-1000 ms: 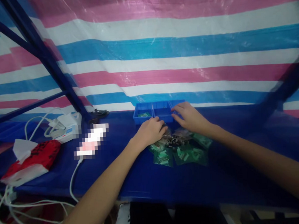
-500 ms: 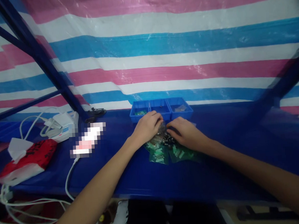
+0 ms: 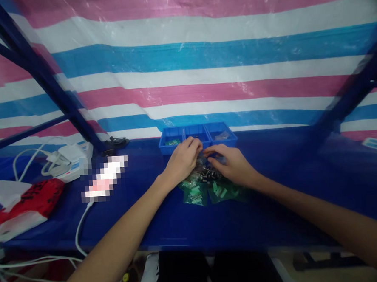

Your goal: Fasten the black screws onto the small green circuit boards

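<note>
My left hand [image 3: 185, 160] is closed, its bent fingers at the upper edge of a clear plastic bag [image 3: 201, 160]. From the other side my right hand [image 3: 233, 163] meets the same edge, forefinger and thumb bent in a loose pinch with tips close together. Just below the hands lie small black and metallic parts [image 3: 209, 174], which seem to be in clear plastic. Nearer to me are two green-tinted bags: a left bag of pale strip-like parts [image 3: 195, 195] and a right bag of similar parts [image 3: 220, 192]. My right hand partly covers the latter.
Behind my hands stands a blue three-compartment tray [image 3: 166, 150], with green pieces in its left section and a clear bag in the right. To the left are a phone-like pixelated object [image 3: 106, 178] on a white cable, a red tissue pack [image 3: 33, 206] and a power strip [image 3: 78, 162].
The view has shifted slightly, so most things sit a little further left. My right forefinger now reaches closer to my left fingertips, and more of the black parts shows.
</note>
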Demonstrator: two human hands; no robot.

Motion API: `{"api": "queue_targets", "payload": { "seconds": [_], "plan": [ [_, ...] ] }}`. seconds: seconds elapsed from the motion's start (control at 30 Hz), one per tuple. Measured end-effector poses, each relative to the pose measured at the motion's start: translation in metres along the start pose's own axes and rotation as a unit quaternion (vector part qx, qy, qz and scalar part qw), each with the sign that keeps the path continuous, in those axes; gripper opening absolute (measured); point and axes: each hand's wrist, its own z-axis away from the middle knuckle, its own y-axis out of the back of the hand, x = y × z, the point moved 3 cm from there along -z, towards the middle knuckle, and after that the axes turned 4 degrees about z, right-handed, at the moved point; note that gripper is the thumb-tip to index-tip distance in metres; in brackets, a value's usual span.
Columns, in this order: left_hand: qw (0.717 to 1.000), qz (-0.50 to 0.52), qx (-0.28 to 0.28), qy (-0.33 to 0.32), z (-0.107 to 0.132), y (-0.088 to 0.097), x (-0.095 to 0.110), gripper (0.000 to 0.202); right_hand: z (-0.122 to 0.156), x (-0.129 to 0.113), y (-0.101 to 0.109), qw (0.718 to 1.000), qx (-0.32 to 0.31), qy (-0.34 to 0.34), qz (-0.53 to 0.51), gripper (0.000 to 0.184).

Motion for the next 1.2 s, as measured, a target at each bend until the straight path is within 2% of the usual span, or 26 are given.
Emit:
{"api": "queue_targets", "payload": {
  "seconds": [0.23, 0.37, 0.5, 0.67, 0.77, 1.0, 1.1, 1.2],
  "plan": [
    [0.999, 0.019, 0.02, 0.02, 0.001, -0.002, 0.003, 0.018, -0.002, 0.005, 0.002, 0.996, 0.018, -0.051, -0.07, 0.023],
    [0.999, 0.013, 0.036, 0.024, 0.002, 0.0, 0.008, 0.021, -0.006, 0.012, 0.008, 0.988, 0.051, -0.093, -0.113, 0.02],
    [1.0, 0.011, 0.017, 0.022, 0.003, -0.001, 0.009, 0.034, -0.008, 0.021, 0.01, 0.974, 0.079, -0.124, -0.174, 0.017],
    [1.0, 0.008, -0.003, 0.015, 0.003, -0.004, 0.007, 0.033, -0.008, 0.027, 0.009, 0.961, 0.085, -0.149, -0.219, 0.016],
    [1.0, -0.005, -0.013, 0.008, 0.003, -0.005, 0.008, 0.031, -0.009, 0.025, 0.01, 0.97, 0.083, -0.126, -0.192, 0.015],
    [0.998, -0.045, -0.038, -0.014, 0.001, -0.004, 0.02, 0.018, -0.003, 0.019, 0.004, 0.993, 0.081, -0.075, -0.051, 0.012],
    [0.998, -0.05, -0.024, -0.001, 0.001, -0.003, 0.022, 0.018, 0.001, 0.011, 0.001, 0.996, 0.085, -0.021, 0.029, 0.013],
    [0.999, -0.031, 0.004, 0.033, 0.001, -0.002, 0.02, 0.026, 0.001, 0.005, 0.002, 0.993, 0.097, 0.012, 0.073, 0.017]
  ]
}}
